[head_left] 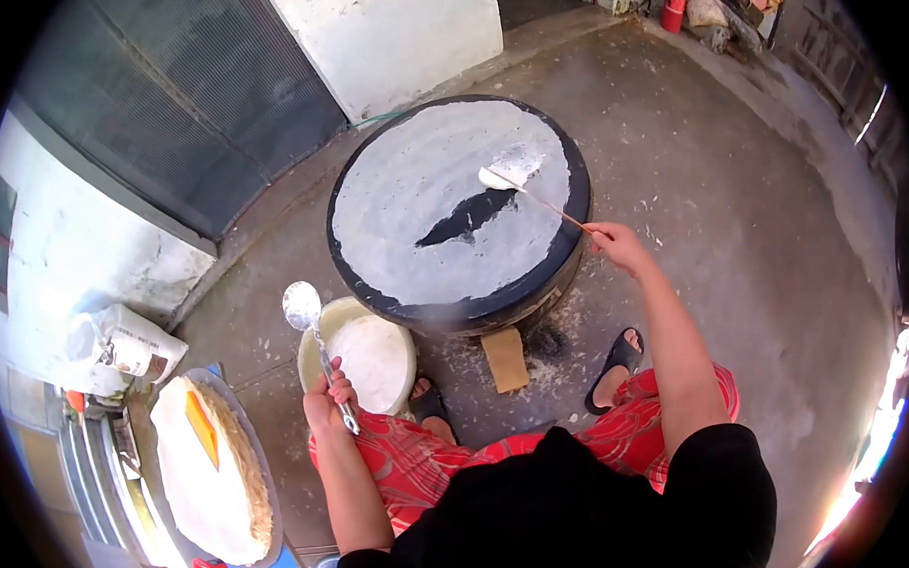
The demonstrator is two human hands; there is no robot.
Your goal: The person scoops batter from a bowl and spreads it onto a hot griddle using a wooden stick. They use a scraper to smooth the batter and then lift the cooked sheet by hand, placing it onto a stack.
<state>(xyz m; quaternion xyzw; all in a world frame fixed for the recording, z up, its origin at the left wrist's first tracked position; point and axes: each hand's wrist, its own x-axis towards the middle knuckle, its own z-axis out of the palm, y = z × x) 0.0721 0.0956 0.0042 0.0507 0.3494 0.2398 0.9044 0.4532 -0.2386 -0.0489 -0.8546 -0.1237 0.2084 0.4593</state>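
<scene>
Nearest the camera is the person's black top, with red plaid trousers spread over both knees and two black sandals on the concrete floor.

One left hand, on the near left, is closed in a fist around the handle of one metal ladle. The ladle's bowl points up and away, standing over the rim of one pale bowl of white batter that sits on the floor just in front of the left knee.

One right hand, on the right, is curled shut around the end of one thin wooden-handled spreader. Its white flat blade rests on the batter on one round black griddle, toward the far right part of it. White batter covers most of the griddle, with one dark bare patch left near the middle. The griddle stands in front of the knees, with one small wooden block on the floor at its near base.

At the near left, one round tray carries a stack of thin pale pancakes, with one orange scraper lying on top. Beyond the tray, against the white wall, stands one white bag. Far off at the right, one red cylinder stands by the wall.
</scene>
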